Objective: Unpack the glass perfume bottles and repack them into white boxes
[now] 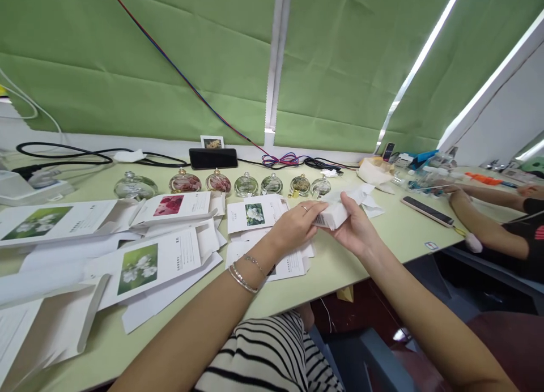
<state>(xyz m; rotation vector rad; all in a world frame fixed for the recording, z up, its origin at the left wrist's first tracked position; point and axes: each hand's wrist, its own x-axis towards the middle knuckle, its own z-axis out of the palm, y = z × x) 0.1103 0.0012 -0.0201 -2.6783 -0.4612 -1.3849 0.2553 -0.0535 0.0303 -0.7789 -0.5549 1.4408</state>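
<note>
Between my two hands is a small white box (pixel 334 215), its far end hard to make out. My left hand (pixel 302 225), with a ring and bracelets, closes on the box's left side. Fingers of my right hand (pixel 355 228) wrap its right side, thumb on top. Just left of the hands lie flat white cartons with flower pictures, one showing a white flower (pixel 255 213). Behind them stands a row of round glass perfume bottles, among them a clear bottle (pixel 321 186), a gold-toned bottle (pixel 300 185) and a pink bottle (pixel 219 181).
More opened cartons (pixel 161 261) cover the table's left side. At the back are a dark phone (pixel 213 158) and tangled cables (pixel 284 160). Another phone (pixel 427 212) lies to the right, near another person's arm (pixel 488 222). White paper (pixel 374 202) sits beyond my right hand.
</note>
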